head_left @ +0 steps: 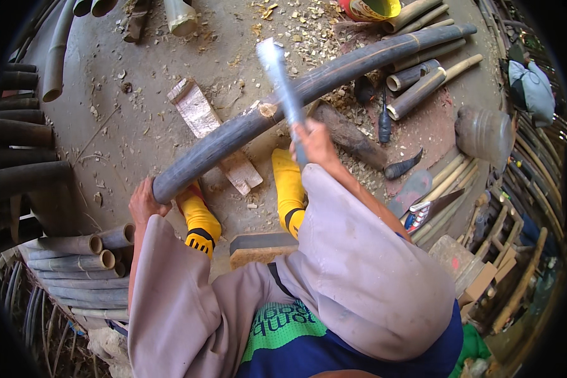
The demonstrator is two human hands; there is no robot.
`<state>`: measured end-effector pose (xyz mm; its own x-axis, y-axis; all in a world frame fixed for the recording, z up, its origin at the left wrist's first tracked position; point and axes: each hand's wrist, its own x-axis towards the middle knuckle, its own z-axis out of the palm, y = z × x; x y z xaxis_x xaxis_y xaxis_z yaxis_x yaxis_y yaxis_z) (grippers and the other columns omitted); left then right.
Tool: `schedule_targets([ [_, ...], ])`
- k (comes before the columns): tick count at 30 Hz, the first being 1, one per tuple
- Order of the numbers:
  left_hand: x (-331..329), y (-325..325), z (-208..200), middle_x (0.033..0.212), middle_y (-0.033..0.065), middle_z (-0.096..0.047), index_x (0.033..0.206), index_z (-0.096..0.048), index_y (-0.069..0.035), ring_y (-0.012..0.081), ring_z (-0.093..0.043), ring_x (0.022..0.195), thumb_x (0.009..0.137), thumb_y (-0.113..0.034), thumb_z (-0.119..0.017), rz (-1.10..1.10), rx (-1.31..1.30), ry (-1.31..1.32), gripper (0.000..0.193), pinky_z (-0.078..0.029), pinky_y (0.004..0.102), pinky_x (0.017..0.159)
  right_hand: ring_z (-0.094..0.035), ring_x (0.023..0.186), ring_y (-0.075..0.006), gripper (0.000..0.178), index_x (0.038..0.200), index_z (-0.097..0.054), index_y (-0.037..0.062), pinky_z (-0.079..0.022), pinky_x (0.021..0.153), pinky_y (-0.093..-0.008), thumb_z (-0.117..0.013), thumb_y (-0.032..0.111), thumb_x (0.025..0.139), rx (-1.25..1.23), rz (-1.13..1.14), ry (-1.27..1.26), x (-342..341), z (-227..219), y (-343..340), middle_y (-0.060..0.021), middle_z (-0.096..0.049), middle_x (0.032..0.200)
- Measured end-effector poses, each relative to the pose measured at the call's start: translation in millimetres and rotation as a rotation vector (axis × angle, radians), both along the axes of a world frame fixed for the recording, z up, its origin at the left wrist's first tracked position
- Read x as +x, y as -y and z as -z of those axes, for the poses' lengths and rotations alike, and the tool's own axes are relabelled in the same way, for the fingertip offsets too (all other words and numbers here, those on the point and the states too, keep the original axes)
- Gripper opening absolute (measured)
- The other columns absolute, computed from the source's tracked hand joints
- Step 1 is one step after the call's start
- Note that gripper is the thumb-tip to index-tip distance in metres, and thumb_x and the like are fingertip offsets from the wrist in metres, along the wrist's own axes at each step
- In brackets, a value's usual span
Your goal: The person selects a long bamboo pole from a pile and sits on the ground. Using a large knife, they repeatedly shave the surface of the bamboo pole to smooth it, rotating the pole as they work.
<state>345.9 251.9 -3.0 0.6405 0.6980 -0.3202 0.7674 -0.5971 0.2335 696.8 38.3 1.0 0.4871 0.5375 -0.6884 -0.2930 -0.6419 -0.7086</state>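
A long dark bamboo pole [227, 135] slants from near left to far right. A pale cut patch [268, 110] shows near its middle. My left hand [146, 203] is closed round its near end. In my right hand [315, 142] is a long grey metal tool with a broad flat end [272, 53], blurred by motion. This chisel-like tool crosses above the pole beside the cut patch; whether it touches the pole I cannot tell. Beneath the pole lies a pale, rough wooden board [236, 170]. My feet, in yellow socks [288, 186], are on the near side of the pole.
Wood chips [312, 28] litter the far ground. A short log [353, 135], cut bamboo pieces [416, 94] and a black-handled tool [384, 120] lie to the right. Farther right are a plastic jug [482, 135] and a handsaw [438, 205]. Bamboo is stacked [85, 261] at left.
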Motion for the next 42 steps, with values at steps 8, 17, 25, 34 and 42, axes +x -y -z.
schedule_targets([
  [8,-3.7,4.7,4.3,0.094,0.0109,-0.064,0.104,-0.058,-0.011,0.0338,-0.062,0.091,0.051,-0.012,-0.076,-0.020,0.040,0.006,0.056,-0.052,0.0435,0.079,-0.061,0.048,-0.0141,0.028,0.102,-0.059,-0.0016,-0.050,0.042,-0.0287,-0.050,0.025,0.100,-0.002,0.104,-0.005,6.1,-8.7,-1.8,-0.0073,-0.062,0.062],
  [17,-8.8,3.7,8.8,0.095,0.0100,-0.063,0.104,-0.058,-0.011,0.0336,-0.062,0.092,0.050,-0.012,-0.076,-0.007,0.070,0.025,0.057,-0.051,0.0429,0.079,-0.061,0.048,-0.0147,0.026,0.100,-0.057,-0.0006,-0.050,0.043,-0.0295,-0.048,0.024,0.100,0.047,0.159,-0.005,2.3,6.8,-2.5,-0.0074,-0.061,0.062],
  [25,-12.0,1.7,9.0,0.095,0.0107,-0.063,0.105,-0.058,-0.011,0.0341,-0.061,0.091,0.051,-0.011,-0.076,0.003,0.066,0.021,0.057,-0.051,0.0435,0.079,-0.061,0.048,-0.0149,0.027,0.100,-0.059,-0.0003,-0.051,0.043,-0.0285,-0.050,0.025,0.100,0.104,0.311,0.044,9.7,5.3,-4.9,-0.0069,-0.063,0.062],
  [34,-11.6,1.5,3.6,0.095,0.0113,-0.062,0.103,-0.057,-0.010,0.0342,-0.061,0.090,0.052,-0.010,-0.075,0.008,0.055,0.025,0.055,-0.051,0.0432,0.079,-0.061,0.048,-0.0135,0.028,0.102,-0.061,-0.0011,-0.049,0.040,-0.0295,-0.051,0.024,0.099,0.055,0.084,0.001,0.7,12.0,2.3,-0.0073,-0.062,0.061],
  [42,-16.0,3.5,4.3,0.096,0.0110,-0.063,0.103,-0.057,-0.010,0.0337,-0.062,0.090,0.052,-0.010,-0.075,0.014,0.056,0.029,0.054,-0.051,0.0434,0.077,-0.063,0.049,-0.0166,0.029,0.105,-0.061,-0.0005,-0.050,0.043,-0.0297,-0.054,0.026,0.098,0.078,0.105,-0.036,2.1,17.3,3.4,-0.0089,-0.064,0.062],
])
